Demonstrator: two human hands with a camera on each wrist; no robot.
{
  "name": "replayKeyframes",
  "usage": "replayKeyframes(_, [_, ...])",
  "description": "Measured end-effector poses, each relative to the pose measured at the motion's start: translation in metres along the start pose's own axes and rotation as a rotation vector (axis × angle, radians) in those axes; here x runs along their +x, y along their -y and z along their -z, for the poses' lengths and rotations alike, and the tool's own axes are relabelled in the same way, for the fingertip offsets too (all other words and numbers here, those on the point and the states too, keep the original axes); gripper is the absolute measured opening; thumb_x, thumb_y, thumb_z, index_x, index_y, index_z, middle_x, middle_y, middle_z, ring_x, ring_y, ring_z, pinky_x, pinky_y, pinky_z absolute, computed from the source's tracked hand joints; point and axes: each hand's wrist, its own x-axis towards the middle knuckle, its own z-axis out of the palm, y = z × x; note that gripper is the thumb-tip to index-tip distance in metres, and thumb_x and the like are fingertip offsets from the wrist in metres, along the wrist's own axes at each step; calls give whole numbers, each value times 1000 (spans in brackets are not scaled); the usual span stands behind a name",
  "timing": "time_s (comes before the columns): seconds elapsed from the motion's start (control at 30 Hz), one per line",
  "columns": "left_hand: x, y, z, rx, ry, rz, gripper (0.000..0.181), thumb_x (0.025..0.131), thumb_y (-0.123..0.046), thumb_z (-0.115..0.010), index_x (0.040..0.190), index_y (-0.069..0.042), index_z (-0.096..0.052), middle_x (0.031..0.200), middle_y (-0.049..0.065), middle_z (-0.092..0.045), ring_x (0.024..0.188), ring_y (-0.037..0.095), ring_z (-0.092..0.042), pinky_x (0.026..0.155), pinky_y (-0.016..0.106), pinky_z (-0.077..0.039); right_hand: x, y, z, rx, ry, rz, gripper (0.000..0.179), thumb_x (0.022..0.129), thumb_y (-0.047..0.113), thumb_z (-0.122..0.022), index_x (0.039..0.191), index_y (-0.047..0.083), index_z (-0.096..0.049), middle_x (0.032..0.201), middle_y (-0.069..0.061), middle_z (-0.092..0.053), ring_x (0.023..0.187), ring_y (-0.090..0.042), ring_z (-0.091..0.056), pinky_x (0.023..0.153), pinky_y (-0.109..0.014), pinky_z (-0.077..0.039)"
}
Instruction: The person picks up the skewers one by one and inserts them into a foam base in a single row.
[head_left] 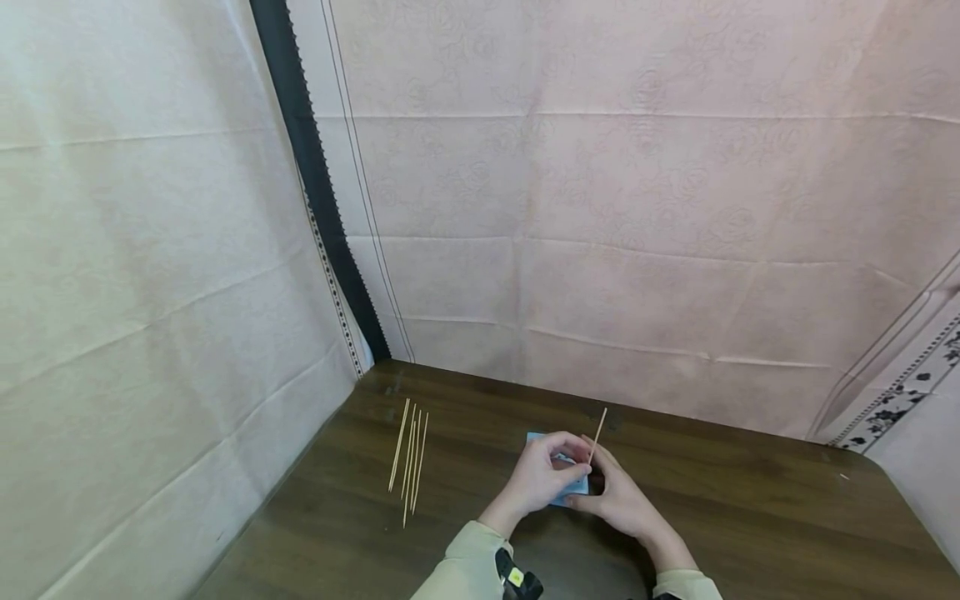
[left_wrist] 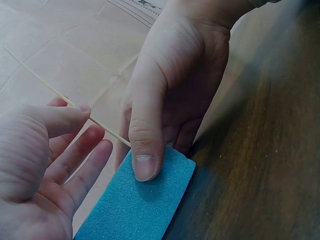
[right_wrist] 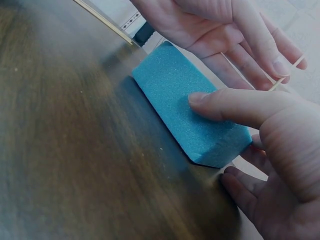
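Observation:
A blue foam block [right_wrist: 162, 85] stands on the table between my hands. My right hand [head_left: 621, 497] grips one end of it, thumb [left_wrist: 146, 150] laid on its near face and the other fingers behind. Between thumb and fingertips, my left hand [head_left: 542, 473] pinches a thin wooden stick [left_wrist: 37, 76]. The stick slants down to the block's top edge beside the right thumb, which hides its lower end. From the head view the hands cover most of the block.
Several similar thin sticks [head_left: 420, 462] lie side by side on the brown wooden table [head_left: 330, 500], left of the hands. Pale cloth [head_left: 600, 250] hangs behind the table's back edge, with more cloth [head_left: 150, 333] along the left side.

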Motion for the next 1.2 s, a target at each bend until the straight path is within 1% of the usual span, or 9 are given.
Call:
replayKeyframes(0.27, [0,1,0,3,3,-9,20,98,-5,-78,117,-11,-76,106,-8,-74,100,5,-70,90,25,-58,0,0,0,1,-5,-10,105,85,27,-93,168,10,-31,173,-19,-26,145,-38,-44,111,-59,-45])
replayKeyframes(0.5, [0,1,1,5,-2,-29,23,98,-4,-78,120,-9,-75,108,-5,-75,101,6,-70,90,26,-58,0,1,0,19,-4,-2,104,85,23,-93,168,11,-32,170,-17,-30,139,-35,-52,106,-49,-49])
replayKeyframes(0.67, [-1,0,2,5,1,-27,23,98,-5,-79,120,-11,-75,109,-3,-75,101,8,-70,91,27,-58,-1,1,0,14,-2,0,103,86,25,-93,168,11,-32,170,-18,-30,138,-35,-52,107,-51,-49])
replayKeyframes(0.87, [-3,0,5,-9,7,-34,27,98,-3,-77,123,-14,-75,115,8,-75,106,17,-72,96,29,-57,-1,2,-1,36,2,-1,103,86,24,-93,168,10,-31,169,-19,-31,138,-37,-52,107,-53,-50])
replayKeyframes(1.0, [-3,0,8,3,7,-43,28,100,-3,-75,126,-14,-74,117,15,-74,107,16,-71,98,30,-57,-1,2,-1,30,3,6,103,86,24,-92,168,9,-31,168,-20,-32,139,-37,-51,109,-55,-48])
replayKeyframes(1.1, [-4,-2,12,30,1,-25,27,100,-5,-76,126,-13,-74,116,13,-75,105,12,-71,98,30,-57,-1,2,0,8,-5,7,104,85,25,-92,167,8,-31,168,-21,-34,140,-37,-51,111,-58,-46])
replayKeyframes(1.2, [-6,-7,21,77,-4,5,26,101,-8,-76,126,-12,-73,115,8,-75,104,10,-70,97,30,-57,-1,2,0,-4,-9,0,105,85,25,-92,167,7,-30,167,-21,-35,139,-36,-52,111,-57,-46])
